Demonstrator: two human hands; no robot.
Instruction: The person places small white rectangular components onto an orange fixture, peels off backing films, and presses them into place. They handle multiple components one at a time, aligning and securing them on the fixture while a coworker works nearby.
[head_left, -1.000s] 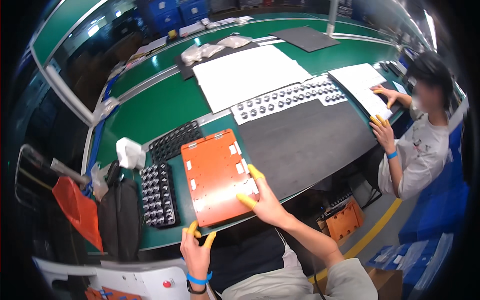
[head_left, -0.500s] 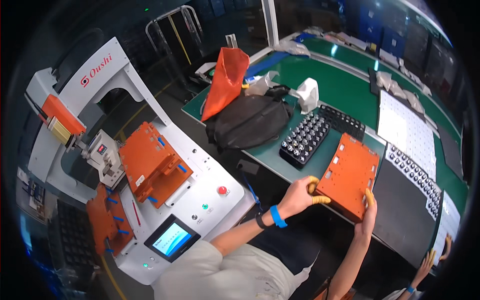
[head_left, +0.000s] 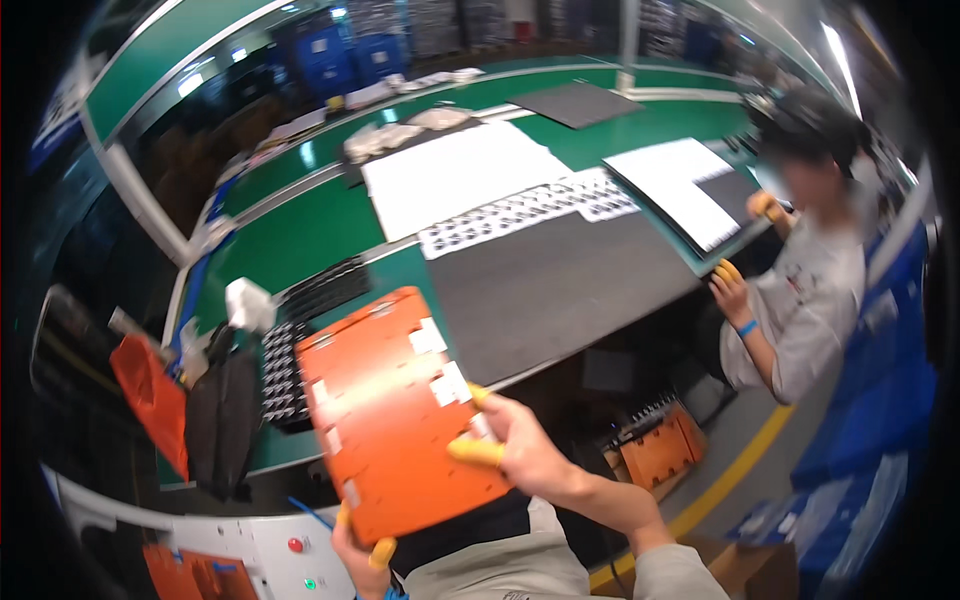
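Note:
An orange plate [head_left: 390, 410] with white patches and small slots is held up in front of me, covering part of the workbench edge. My left hand [head_left: 365, 558] grips its near left corner; yellow covers are on the fingertips. On the right edge, my right hand [head_left: 510, 445] is closed with the thumb over the top face and the other fingers mostly hidden. Just beyond the plate's left side stands a black tray [head_left: 283, 370] of small shiny metal parts, partly hidden by the plate.
A black mat [head_left: 560, 285] and a white sheet with rows of parts [head_left: 520, 215] lie on the green bench. A co-worker [head_left: 810, 270] sits at the right. A dark bag [head_left: 220, 420] and a white machine [head_left: 270, 555] are to the left. An orange box [head_left: 662, 450] stands low.
My view has swung right, bringing the co-worker into fuller sight and the machine mostly out. The orange plate has come up off the bench, nearer to me, still between both hands.

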